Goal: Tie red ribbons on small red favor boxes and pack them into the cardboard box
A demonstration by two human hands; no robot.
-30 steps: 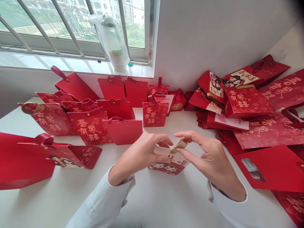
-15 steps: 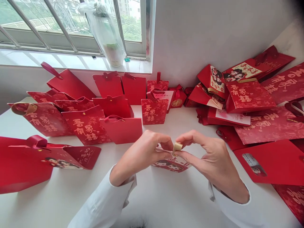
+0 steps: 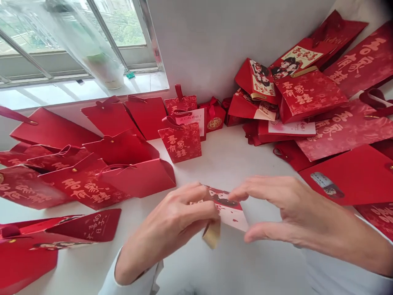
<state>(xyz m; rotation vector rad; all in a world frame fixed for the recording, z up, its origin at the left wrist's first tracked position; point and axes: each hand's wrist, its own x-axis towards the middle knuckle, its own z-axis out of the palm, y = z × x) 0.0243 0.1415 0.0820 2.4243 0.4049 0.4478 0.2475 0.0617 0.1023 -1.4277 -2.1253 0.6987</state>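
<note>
A small wedding gift bag (image 3: 231, 211), red and cream with a printed couple, is tilted over low above the white table. My left hand (image 3: 181, 217) is closed around its top end, where a gold ribbon loop (image 3: 211, 236) hangs below the fingers. Fingers cover part of the bag's left side. My right hand (image 3: 285, 211) is open at the bag's right side, thumb and fingers spread apart. Its fingertips are close to the bag's upper and lower corners; whether they touch it I cannot tell.
Several red gift bags (image 3: 89, 184) stand upright at the left, with a small patterned bag (image 3: 181, 141) behind my hands. More bags lie piled at the right, among them a flat red one (image 3: 353, 176). A bagged drink cup (image 3: 104, 69) stands on the windowsill.
My right hand has let go of the gold ribbon and opened, moving to the right. My left hand has turned the gift bag over, top toward me. The whole view has tilted and shifted.
</note>
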